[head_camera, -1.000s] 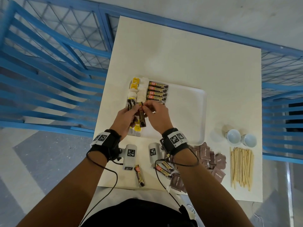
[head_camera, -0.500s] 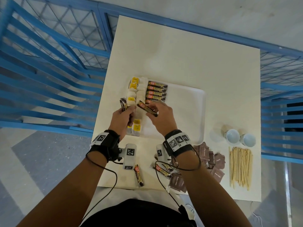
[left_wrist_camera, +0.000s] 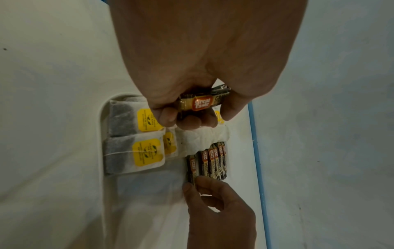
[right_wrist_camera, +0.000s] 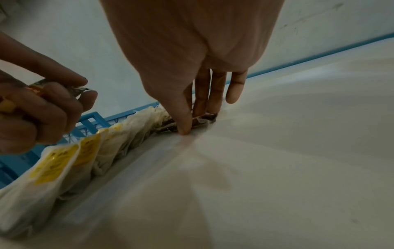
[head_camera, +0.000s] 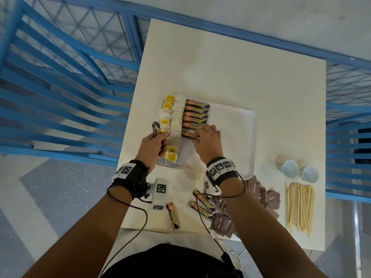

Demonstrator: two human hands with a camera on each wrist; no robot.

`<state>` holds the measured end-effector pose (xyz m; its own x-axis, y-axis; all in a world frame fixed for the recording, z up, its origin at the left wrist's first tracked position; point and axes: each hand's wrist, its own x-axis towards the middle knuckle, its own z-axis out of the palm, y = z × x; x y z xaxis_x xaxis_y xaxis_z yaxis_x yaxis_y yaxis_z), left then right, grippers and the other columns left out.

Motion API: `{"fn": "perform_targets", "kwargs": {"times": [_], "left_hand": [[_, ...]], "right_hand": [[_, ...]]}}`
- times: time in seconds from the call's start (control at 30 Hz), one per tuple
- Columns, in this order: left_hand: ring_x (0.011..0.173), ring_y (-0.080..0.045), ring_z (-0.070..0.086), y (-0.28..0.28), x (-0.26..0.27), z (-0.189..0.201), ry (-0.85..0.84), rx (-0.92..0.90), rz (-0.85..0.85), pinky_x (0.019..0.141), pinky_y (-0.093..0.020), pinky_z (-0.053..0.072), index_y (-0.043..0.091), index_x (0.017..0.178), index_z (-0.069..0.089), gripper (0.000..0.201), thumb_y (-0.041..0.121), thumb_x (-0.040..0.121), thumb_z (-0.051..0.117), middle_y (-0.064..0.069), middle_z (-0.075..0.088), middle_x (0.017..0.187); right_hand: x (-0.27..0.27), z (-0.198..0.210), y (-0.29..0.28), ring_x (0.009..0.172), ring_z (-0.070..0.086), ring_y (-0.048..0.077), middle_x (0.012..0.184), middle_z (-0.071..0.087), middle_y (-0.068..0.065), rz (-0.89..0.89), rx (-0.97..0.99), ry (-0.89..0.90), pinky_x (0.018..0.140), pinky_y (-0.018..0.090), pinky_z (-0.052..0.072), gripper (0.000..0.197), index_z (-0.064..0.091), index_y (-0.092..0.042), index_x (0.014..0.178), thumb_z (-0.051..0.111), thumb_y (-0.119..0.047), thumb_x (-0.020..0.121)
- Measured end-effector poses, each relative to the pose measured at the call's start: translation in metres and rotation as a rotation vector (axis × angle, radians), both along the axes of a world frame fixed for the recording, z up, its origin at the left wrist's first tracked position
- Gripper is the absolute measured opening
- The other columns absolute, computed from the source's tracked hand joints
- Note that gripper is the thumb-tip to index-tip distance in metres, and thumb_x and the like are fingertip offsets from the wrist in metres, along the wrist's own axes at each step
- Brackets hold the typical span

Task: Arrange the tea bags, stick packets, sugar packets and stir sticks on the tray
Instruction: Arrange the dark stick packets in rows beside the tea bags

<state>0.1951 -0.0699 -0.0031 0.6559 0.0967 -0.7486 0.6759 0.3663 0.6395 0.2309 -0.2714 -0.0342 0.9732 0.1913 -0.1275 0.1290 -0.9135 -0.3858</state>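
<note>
Head view, cream table [head_camera: 220, 67], blue railings [head_camera: 58, 155], left fingers [left_wrist_camera: 168, 116] clutching stick packet [left_wrist_camera: 198, 102], right fingers [right_wrist_camera: 215, 87] pinching tray-row packet [left_wrist_camera: 192, 166]

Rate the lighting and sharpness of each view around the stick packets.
Head view: bright and even, print on the row of stick packets readable, wide lens bows the blue railing. Left wrist view: dim, yet the logo on the stick packet in the left hand is legible. Right wrist view: dim, near tea bags blurred, right hand throws a soft shadow on the tray.
</note>
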Motion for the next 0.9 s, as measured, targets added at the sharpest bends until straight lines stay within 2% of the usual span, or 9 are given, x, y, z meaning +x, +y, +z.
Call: {"fn": "perform_targets", "kwargs": {"times": [0.17,0.37,0.5,0.73,0.9], "left_hand": [[0.056,-0.018,0.04,-0.0005,-0.0003,-0.0015,-0.003,0.017,-0.022,0.05,-0.028,0.03,0.007,0.1,0.062,0.013,0.02,0.099,0.062,-0.005,0.05,0.07],[0.057,-0.018,0.04,-0.0027,0.0022,0.0026,-0.01,0.027,-0.069,0.051,-0.031,0.03,0.012,0.085,0.058,0.016,0.018,0.098,0.063,-0.006,0.05,0.068],[0.058,-0.018,0.04,-0.0036,0.003,0.0048,-0.008,0.03,-0.08,0.052,-0.031,0.029,0.011,0.088,0.057,0.013,0.018,0.098,0.063,-0.006,0.049,0.07],[0.058,-0.019,0.039,-0.0033,0.0019,0.0062,-0.02,0.035,-0.083,0.052,-0.031,0.029,0.012,0.081,0.056,0.019,0.017,0.098,0.062,-0.007,0.048,0.068],[0.057,-0.018,0.039,-0.0033,0.0006,0.0082,-0.017,0.036,-0.086,0.051,-0.03,0.029,0.012,0.081,0.057,0.018,0.017,0.098,0.062,-0.006,0.049,0.068]], "right_hand": [[0.0054,-0.0035,0.0024,0.1,0.049,0.025,0.105,0.058,0.002,-0.001,-0.028,-0.029,0.088,0.04,0.04,0.011,0.072,-0.017,0.098,0.07,-0.021,0.087],[0.0086,-0.0047,0.0059,0.098,0.051,0.023,0.102,0.061,-0.002,-0.05,-0.033,-0.01,0.087,0.039,0.038,0.009,0.068,-0.021,0.096,0.067,-0.023,0.088],[0.0075,-0.0031,0.0064,0.098,0.051,0.022,0.104,0.06,-0.002,-0.058,-0.026,0.018,0.088,0.04,0.04,0.01,0.066,-0.02,0.096,0.067,-0.023,0.086],[0.0048,-0.0045,0.0055,0.097,0.051,0.023,0.101,0.06,-0.001,-0.091,0.002,0.026,0.086,0.041,0.042,0.008,0.064,-0.018,0.094,0.066,-0.023,0.087],[0.0063,-0.0055,0.0079,0.097,0.051,0.023,0.102,0.06,0.001,-0.121,0.031,0.034,0.087,0.042,0.044,0.007,0.064,-0.017,0.093,0.066,-0.022,0.088]]}}
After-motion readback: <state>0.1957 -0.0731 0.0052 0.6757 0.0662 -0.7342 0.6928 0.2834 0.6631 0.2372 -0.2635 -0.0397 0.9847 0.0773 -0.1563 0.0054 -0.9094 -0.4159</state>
